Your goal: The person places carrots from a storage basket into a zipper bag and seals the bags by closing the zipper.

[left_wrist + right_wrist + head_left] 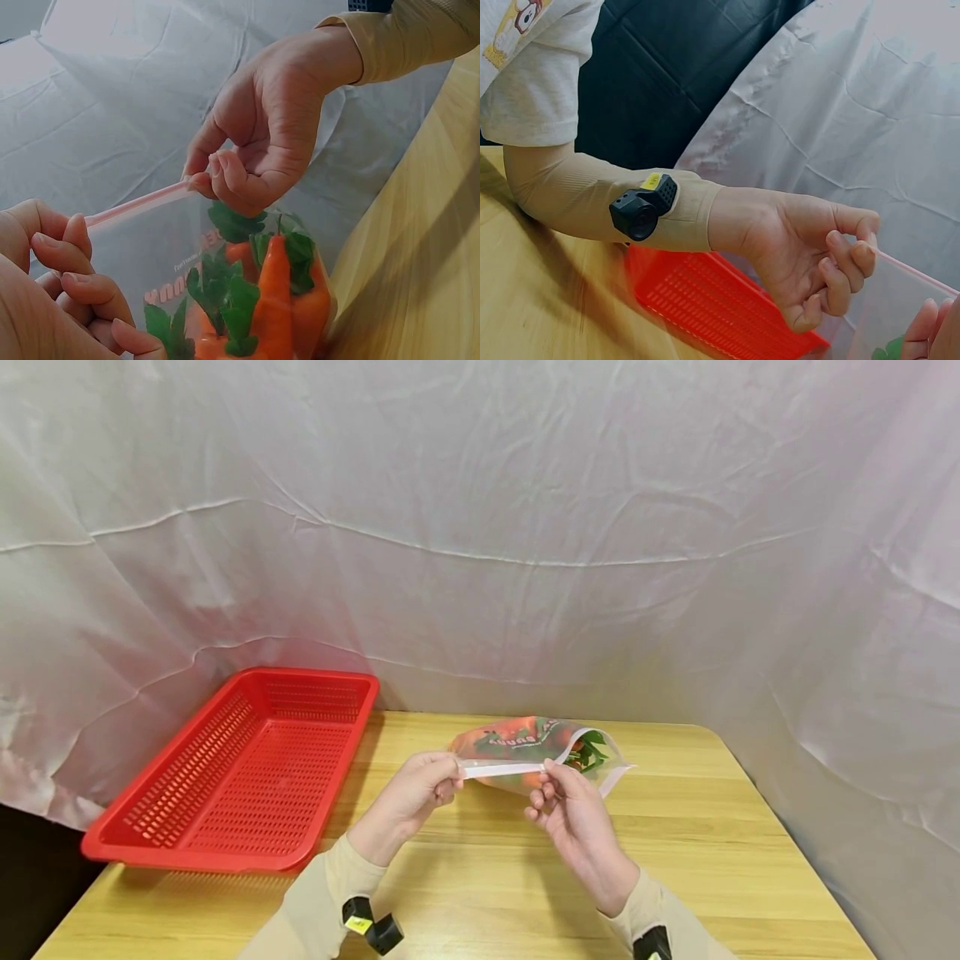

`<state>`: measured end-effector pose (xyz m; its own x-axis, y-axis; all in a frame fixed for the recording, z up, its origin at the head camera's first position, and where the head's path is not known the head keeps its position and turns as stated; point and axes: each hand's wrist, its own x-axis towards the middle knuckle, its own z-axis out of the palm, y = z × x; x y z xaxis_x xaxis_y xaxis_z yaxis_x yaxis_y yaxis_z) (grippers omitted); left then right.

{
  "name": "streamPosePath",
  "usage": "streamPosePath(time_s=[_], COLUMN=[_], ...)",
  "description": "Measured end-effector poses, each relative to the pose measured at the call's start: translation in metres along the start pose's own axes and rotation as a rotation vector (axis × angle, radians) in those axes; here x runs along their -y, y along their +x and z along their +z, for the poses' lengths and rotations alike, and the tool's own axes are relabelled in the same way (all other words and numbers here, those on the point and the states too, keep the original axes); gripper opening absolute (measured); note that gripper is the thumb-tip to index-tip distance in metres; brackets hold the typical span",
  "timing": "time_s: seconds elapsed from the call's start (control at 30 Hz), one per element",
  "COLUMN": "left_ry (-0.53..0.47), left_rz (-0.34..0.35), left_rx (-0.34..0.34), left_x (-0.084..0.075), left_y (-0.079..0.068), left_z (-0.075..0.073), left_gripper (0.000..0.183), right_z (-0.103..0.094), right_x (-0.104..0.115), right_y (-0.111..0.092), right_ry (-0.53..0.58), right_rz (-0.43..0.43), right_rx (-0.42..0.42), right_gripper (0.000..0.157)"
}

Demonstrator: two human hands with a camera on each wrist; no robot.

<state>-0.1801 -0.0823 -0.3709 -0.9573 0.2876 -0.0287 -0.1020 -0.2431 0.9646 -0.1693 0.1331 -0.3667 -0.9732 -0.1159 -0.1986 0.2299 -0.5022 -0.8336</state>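
Note:
A clear printed zip bag (517, 739) lies on its side on the table, its zip edge (498, 770) toward me. Orange carrots (274, 289) with green leafy tops show through its wall in the left wrist view. My left hand (408, 795) pinches the left end of the zip edge. Farther along the same strip, my right hand (581, 822) pinches it between thumb and forefinger, the other fingers loosely curled. The strip is stretched straight between both hands. To the right of my right hand the bag's mouth gapes, with green leaves inside.
A red plastic basket (321, 827) with slotted walls stands at the left of the wooden table (465, 893). Pale grey cloth (480, 610) hangs behind the table and along its right side. Small black cameras (641, 210) are strapped to both sleeves.

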Motion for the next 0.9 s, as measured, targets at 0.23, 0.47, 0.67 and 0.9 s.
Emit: streamPosePath(time_s=[0.23, 0.47, 0.67, 0.9], left_ry=[-0.004, -0.021, -0.033, -0.04], left_rz=[0.001, -0.004, -0.011, -0.014], left_rx=[-0.01, -0.016, -0.019, -0.02], left_x=[0.0, -0.003, -0.004, -0.004], left_y=[0.0, 0.0, -0.001, -0.001], left_z=[-0.001, -0.003, -0.005, -0.008], left_gripper=[0.034, 0.034, 0.034, 0.034], right_z=[-0.003, -0.005, -0.008, -0.011], right_x=[0.001, 0.003, 0.005, 0.007], right_y=[0.001, 0.002, 0.002, 0.002], right_ry=[-0.007, 0.002, 0.003, 0.012], right_rz=[-0.004, 0.001, -0.002, -0.003], right_rx=[0.006, 0.002, 0.006, 0.002], right_gripper=[0.03, 0.032, 0.033, 0.032])
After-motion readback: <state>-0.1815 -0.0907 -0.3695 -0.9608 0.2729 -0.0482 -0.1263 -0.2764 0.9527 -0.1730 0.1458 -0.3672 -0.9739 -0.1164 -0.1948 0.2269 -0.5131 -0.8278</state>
